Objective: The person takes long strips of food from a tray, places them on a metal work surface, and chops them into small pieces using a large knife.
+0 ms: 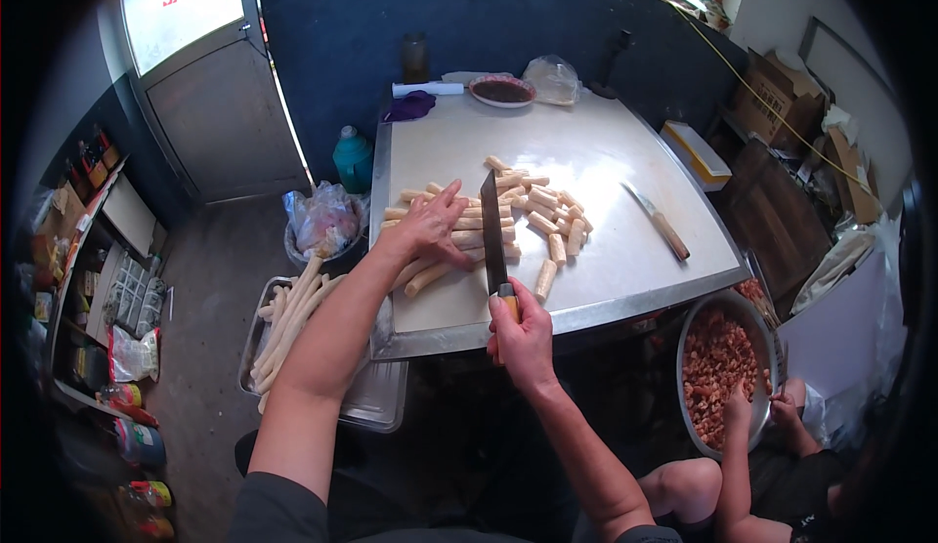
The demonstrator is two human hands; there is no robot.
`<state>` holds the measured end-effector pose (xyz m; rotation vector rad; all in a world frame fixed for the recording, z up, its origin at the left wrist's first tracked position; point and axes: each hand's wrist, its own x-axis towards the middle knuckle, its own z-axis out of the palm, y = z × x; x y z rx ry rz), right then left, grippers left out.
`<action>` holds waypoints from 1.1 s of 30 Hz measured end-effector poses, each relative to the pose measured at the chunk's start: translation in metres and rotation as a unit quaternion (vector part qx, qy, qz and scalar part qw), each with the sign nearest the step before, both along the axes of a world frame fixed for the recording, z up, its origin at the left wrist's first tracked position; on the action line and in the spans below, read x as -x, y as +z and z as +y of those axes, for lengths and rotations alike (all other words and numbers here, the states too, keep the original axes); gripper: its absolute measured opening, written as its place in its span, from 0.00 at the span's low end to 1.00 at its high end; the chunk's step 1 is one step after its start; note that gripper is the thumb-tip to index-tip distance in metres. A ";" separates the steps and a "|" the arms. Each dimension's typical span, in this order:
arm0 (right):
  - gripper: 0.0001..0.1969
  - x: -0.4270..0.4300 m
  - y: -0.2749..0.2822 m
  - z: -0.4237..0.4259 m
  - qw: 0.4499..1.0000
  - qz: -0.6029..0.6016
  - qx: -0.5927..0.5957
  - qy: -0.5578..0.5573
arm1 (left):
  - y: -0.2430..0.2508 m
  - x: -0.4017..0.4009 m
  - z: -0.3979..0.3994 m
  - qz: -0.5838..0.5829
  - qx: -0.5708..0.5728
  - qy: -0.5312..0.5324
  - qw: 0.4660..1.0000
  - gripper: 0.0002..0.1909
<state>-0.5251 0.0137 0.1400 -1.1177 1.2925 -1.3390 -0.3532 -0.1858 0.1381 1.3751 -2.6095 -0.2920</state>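
My right hand grips the handle of a cleaver, whose blade stands on edge across a row of pale peeled sticks, perhaps yam. My left hand lies spread on the sticks, left of the blade, fingers apart. Right of the blade, short cut pieces are scattered on the metal-edged table. Further right lies a knife with a wooden handle. Longer uncut sticks rest in a metal tray below the table's left side, partly behind my left forearm.
At lower right, another person's hands work at a large metal bowl of chopped meat. A bowl of dark liquid and a plastic bag stand at the table's back. A lined bin and teal flask are left.
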 end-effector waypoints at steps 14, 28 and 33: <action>0.23 0.001 0.004 -0.051 0.998 0.058 0.003 0.025 | -0.006 0.000 -0.004 0.057 0.029 -0.028 0.998 0.36; 0.11 -0.015 0.007 -0.184 0.996 0.081 0.041 0.017 | -0.022 -0.001 -0.012 0.060 0.075 -0.030 0.995 0.21; 0.12 -0.013 -0.001 -0.254 0.985 0.169 0.039 -0.013 | -0.015 0.000 -0.004 0.096 0.061 -0.012 0.993 0.19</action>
